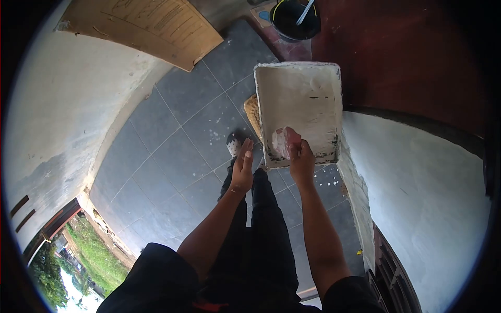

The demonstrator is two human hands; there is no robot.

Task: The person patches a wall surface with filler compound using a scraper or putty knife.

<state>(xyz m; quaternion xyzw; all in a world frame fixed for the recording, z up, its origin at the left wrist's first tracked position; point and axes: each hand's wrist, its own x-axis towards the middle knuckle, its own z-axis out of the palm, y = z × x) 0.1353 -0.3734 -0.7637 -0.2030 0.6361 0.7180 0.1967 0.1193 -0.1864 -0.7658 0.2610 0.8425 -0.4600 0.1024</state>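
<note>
**White-Coated Tray Held Over Tiled Floor**

The right hand (301, 156) grips the near edge of the paint tray (300, 107), keeping it level. Left of the tray, the left hand (242, 167) hangs open, empty. Beyond the tray, a black bucket (295, 18).

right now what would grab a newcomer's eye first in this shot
The white-coated tray in the centre stands out, gripped at its near edge by the right hand with paint-smeared fingers. The left hand hangs open beside it. Behind, a black bucket sits on the grey tile floor.
</note>
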